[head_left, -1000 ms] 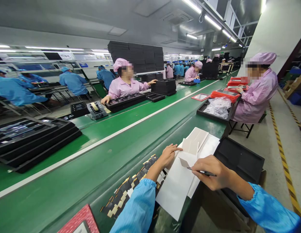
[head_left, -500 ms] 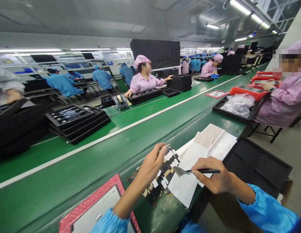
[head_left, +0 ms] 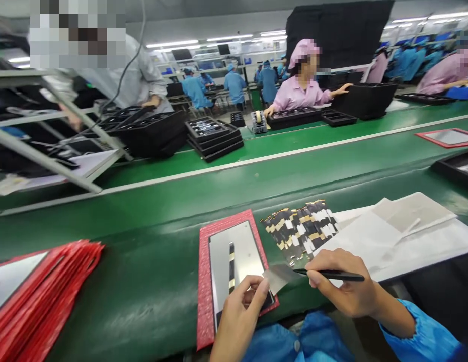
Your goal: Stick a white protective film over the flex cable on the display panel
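Black tweezers (head_left: 341,275) are in my right hand (head_left: 343,281), and a thin grey film (head_left: 281,279) hangs from their tips. My left hand (head_left: 243,306) is closed in a pinch beside the film's left corner; whatever its fingertips hold is hidden. Beneath it lies a silver screen panel (head_left: 239,246) on a red padded sleeve (head_left: 206,281). A narrow black and silver strip (head_left: 231,266) rests on the panel. Right of the sleeve, black, gold and white strips (head_left: 300,226) are spread in overlapping rows, next to white paper sheets (head_left: 370,241).
Red sleeves (head_left: 49,301) with a panel are piled at the left. A white line (head_left: 256,158) runs along the green bench (head_left: 154,291). Across it stand stacked black trays (head_left: 215,138), a tape dispenser (head_left: 258,122) and a person in pink (head_left: 300,93). Another person in white stands far left.
The view has turned left. My left hand has come from over the strips to the panel, and my right hand has brought the tweezers and film toward it.
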`<move>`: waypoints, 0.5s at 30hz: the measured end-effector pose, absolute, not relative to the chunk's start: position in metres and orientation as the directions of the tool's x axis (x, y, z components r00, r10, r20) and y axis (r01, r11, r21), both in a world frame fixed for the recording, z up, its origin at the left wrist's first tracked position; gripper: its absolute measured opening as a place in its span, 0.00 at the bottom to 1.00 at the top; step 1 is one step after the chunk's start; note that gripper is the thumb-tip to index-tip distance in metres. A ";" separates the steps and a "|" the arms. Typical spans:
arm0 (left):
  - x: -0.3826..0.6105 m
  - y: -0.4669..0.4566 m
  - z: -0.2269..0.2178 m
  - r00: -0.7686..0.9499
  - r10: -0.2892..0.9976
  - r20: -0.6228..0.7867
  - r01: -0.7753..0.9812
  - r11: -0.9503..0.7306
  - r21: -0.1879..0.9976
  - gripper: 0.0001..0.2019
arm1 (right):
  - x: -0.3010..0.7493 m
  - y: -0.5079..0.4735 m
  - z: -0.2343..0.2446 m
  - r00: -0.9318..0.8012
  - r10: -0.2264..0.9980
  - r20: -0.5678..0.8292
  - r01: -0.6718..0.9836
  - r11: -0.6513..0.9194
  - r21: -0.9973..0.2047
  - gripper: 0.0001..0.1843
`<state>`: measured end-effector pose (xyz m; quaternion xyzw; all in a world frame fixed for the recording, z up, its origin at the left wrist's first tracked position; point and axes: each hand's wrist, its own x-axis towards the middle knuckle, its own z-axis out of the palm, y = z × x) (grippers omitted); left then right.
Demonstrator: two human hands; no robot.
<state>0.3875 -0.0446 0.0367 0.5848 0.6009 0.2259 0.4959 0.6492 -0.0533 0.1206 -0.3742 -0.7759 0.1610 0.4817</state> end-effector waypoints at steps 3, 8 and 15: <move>0.389 -0.053 0.040 0.120 0.927 -0.356 0.312 0.305 0.900 0.28 | 0.639 -0.053 0.116 -0.275 0.749 0.603 0.403 0.659 -0.635 0.20; 0.389 -0.060 0.045 0.135 0.914 -0.382 0.208 0.351 0.913 0.29 | 0.635 -0.057 0.105 -0.239 0.781 0.576 0.395 0.621 -0.678 0.21; 0.365 -0.068 0.052 0.084 0.939 -0.332 0.261 0.301 0.917 0.23 | 0.626 -0.057 0.088 -0.076 0.881 0.467 0.352 0.462 -0.814 0.11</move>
